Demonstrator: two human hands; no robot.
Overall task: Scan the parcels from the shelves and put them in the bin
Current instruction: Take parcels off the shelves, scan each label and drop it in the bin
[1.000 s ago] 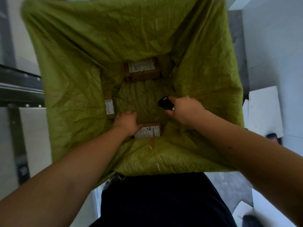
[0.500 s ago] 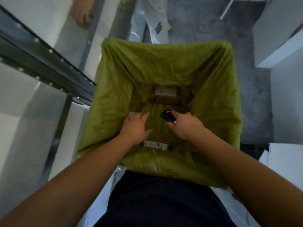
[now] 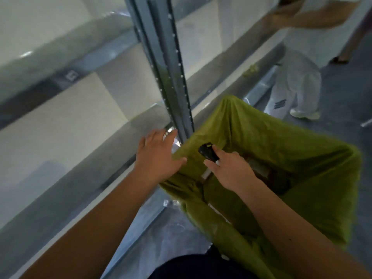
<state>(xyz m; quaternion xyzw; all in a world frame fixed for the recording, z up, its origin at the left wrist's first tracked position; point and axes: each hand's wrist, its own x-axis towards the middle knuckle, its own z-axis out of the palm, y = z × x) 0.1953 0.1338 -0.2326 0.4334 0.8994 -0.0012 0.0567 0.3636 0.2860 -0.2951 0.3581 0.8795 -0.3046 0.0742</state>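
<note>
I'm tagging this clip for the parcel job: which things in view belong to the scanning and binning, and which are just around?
Part of the job:
- green-lined bin
- black handheld scanner, held in the right hand
- left hand, open, above the bin's near corner
- parcels in the bin, blurred
- metal shelving

Just around:
- another person's white trousers
- grey floor

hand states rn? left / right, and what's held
Left hand: open, fingers spread, holding nothing, at the rim of the green bin.
Right hand: gripping the black scanner over the bin.
</note>
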